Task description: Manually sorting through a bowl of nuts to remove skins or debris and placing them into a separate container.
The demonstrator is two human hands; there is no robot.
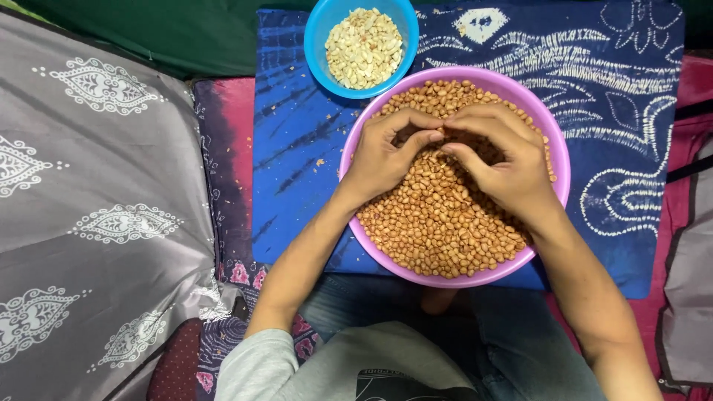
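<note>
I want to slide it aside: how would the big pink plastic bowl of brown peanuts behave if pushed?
The pink plastic bowl looks heavy, heaped with brown peanuts. It probably drags on the blue patterned cloth, bunching it. Peanuts near the rim might spill.

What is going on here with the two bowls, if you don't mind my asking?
A seated person has both hands over a large pink bowl full of brown, skin-on peanuts. The left hand and right hand meet fingertip to fingertip above the pile, apparently working on a peanut between them. Just beyond sits a smaller blue bowl holding pale, skinned peanuts. Both bowls rest on a blue patterned cloth.
</note>
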